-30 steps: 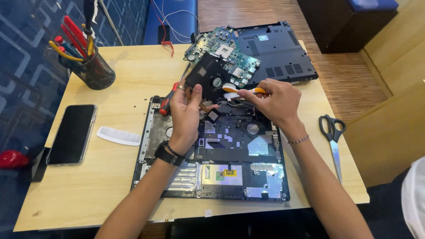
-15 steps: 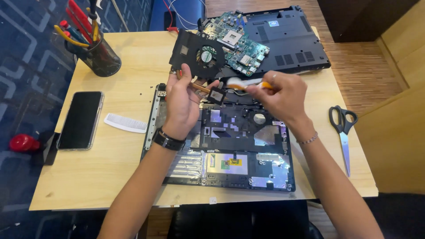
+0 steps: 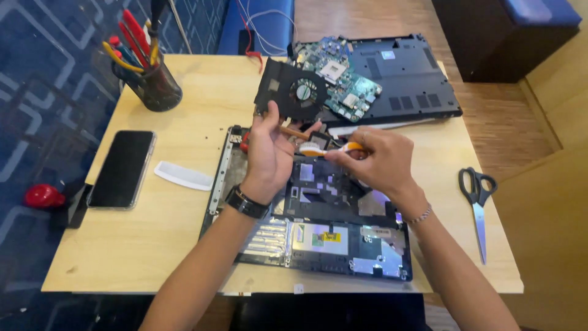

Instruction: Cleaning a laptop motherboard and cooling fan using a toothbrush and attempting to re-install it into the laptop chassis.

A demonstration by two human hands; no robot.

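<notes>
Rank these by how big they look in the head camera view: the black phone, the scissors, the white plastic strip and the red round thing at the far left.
1. Black phone
2. Scissors, long but thin
3. White plastic strip
4. Red round thing

Phone versus scissors is close in length; the phone covers more area.

The left hand (image 3: 264, 152) holds up a black flat cooling fan with copper pipe (image 3: 295, 93) above the opened black laptop base (image 3: 318, 236) on the light wooden counter (image 3: 184, 245). The right hand (image 3: 381, 162) grips an orange-and-white handled tool (image 3: 327, 149) just beside it. Grey scissors (image 3: 478, 205) lie well apart at the right.
</notes>
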